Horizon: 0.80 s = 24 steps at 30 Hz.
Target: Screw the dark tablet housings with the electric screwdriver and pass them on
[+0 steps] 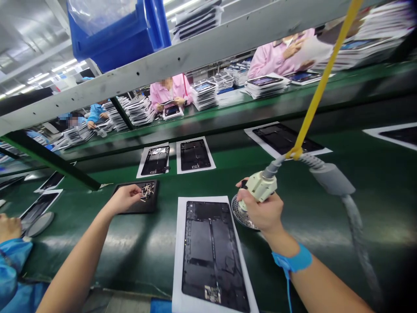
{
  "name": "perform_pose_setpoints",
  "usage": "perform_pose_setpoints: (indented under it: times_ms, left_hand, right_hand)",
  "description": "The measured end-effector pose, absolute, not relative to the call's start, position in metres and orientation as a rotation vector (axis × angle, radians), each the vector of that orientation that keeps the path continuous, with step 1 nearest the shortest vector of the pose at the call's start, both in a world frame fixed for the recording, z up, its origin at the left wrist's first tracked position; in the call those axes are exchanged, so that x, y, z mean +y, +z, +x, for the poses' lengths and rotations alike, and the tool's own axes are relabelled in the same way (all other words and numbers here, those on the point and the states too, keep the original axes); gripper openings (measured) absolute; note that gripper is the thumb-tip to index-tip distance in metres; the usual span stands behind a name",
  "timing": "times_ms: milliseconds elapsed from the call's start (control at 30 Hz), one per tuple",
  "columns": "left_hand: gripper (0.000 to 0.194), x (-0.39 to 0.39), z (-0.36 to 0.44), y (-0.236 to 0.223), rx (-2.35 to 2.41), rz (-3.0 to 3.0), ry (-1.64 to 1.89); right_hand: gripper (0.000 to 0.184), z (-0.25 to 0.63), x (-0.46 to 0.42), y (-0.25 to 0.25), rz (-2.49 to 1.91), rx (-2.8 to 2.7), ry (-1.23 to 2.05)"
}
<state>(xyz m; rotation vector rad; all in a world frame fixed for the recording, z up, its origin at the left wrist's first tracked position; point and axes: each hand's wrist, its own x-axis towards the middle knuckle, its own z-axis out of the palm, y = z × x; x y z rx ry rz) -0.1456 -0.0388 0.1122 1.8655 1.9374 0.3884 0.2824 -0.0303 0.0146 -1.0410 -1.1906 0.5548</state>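
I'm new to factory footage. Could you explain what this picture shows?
No robot here: a head-worn camera looks forward and down at a person's work. The right hand grips a pale, cabled tool, with a yellow strap tied above; a perforated disc is just below. The left hand is at small metal parts in a black tray; whether it pinches one is unclear. Between the arms, on the green surface, a black tablet-like panel lies on white paper. Beyond are people in pink.

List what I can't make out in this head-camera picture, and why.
All in the head view:
1. Left hand: whether it holds any of the small metal parts; too small and blurred.
2. Perforated disc: partly hidden by the right hand and pale device.
3. Rightmost black panel: cut off by the right edge.
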Motion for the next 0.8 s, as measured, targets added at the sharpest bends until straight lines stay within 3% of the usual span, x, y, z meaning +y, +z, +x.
perform_pose_setpoints:
  times_ms: [167,400,633,800]
  left_hand:
    - [0.04,-0.054,-0.1,0.095,1.58,1.565,0.734]
    - [0.044,-0.038,-0.028,0.026,1.377,1.375,0.836]
    - [0.021,-0.035,-0.018,0.007,1.457,1.952,0.811]
    - [0.018,-0.038,-0.02,0.007,1.494,2.174,0.791]
  right_hand:
    - [0.026,0.283,-0.03,0.015,-1.055,-1.199,0.549]
    - [0.023,0.283,-0.03,0.017,-1.037,-1.176,0.568]
    - [0.023,0.283,-0.032,0.019,-1.056,-1.193,0.572]
    - [0.021,0.283,-0.033,0.02,-1.077,-1.218,0.561]
